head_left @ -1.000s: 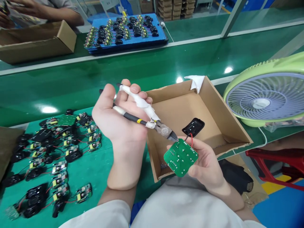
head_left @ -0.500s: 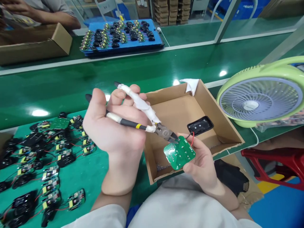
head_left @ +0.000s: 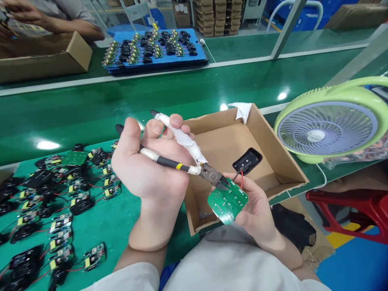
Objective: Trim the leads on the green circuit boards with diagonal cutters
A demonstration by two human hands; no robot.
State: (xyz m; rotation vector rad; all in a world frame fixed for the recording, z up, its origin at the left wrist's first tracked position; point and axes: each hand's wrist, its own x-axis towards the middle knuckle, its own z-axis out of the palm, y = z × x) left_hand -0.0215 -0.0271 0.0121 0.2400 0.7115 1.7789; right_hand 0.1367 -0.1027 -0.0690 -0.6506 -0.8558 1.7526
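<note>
My left hand [head_left: 157, 165] grips a pair of diagonal cutters [head_left: 212, 176], its handles wrapped in white and spread apart. The cutter tips rest at the upper left part of a green circuit board [head_left: 228, 201], over its soldered side. My right hand [head_left: 257, 208] holds that board by its right edge, thumb at the lower corner. A red and a dark wire run from the board to a black plastic casing [head_left: 247, 161], which hangs above the cardboard box [head_left: 218, 139]. Small clippings [head_left: 204, 214] lie in the box's near corner.
Several boards with black casings [head_left: 60, 222] cover the green mat at left. A green fan [head_left: 325, 129] stands right of the box. Across the bench are a blue tray [head_left: 194, 36] of boards, another cardboard box [head_left: 39, 60] and a person's arms [head_left: 72, 28]. A red stool [head_left: 339, 210] is at right.
The cutter tips have moved slightly right and down across the board. The board has tilted a little, and the black casing has shifted left and turned slightly.
</note>
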